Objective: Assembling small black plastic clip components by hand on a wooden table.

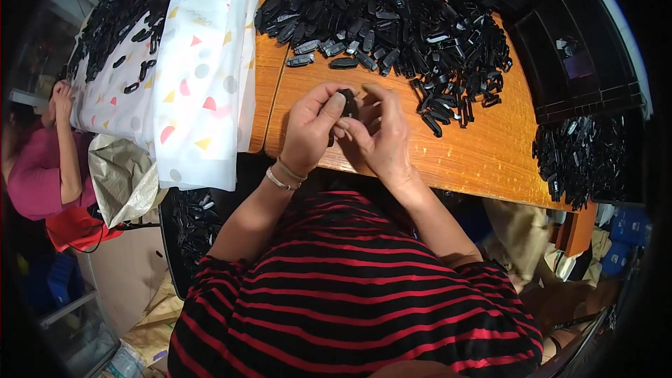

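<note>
Above the near edge of the wooden table, my left hand pinches a small black plastic part between thumb and fingers. My right hand is curled against the same part from the other side, its thumb tip at the lower end. Its index finger arches above, and the other fingertips are partly hidden. What lies under the thumbs cannot be seen. Beyond my hands a large heap of similar black oblong parts covers the back of the table, with thinner black pieces spilling down at the right.
A patterned white plastic cover lies over the left side, with more black parts beyond it. A co-worker's arm reaches in at far left. Black bins with parts stand at right; another black container sits below left.
</note>
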Demonstrator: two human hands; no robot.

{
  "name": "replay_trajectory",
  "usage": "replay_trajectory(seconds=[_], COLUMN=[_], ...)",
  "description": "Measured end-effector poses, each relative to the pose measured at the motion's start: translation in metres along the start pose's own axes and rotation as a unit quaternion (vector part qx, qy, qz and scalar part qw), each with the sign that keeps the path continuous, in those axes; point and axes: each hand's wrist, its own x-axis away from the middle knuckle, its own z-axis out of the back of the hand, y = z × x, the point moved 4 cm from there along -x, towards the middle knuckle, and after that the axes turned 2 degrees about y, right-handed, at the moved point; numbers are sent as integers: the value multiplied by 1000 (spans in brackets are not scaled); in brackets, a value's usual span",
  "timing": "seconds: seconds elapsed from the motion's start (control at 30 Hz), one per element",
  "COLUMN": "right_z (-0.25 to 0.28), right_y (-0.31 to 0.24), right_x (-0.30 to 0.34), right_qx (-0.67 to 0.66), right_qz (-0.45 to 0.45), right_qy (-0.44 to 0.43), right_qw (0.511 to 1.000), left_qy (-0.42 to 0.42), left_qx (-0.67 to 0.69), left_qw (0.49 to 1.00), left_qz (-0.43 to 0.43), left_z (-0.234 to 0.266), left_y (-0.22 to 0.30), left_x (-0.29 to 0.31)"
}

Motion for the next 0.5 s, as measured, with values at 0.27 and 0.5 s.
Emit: replay_trajectory(seconds=[0.27, 0.5], right_z=[-11, 29], right_y=[-26, -1], right_x=[16, 24], right_qx=[-163, -2], right_qz=[24, 40], right_qy=[-30, -155], right_qw=[986, 987], left_qy=[-74, 20], left_qx=[-7, -312], left_qw=[996, 933], left_qz=[44, 178], left_z=[-2, 77], left_y=[30, 59], left_x=[18, 96])
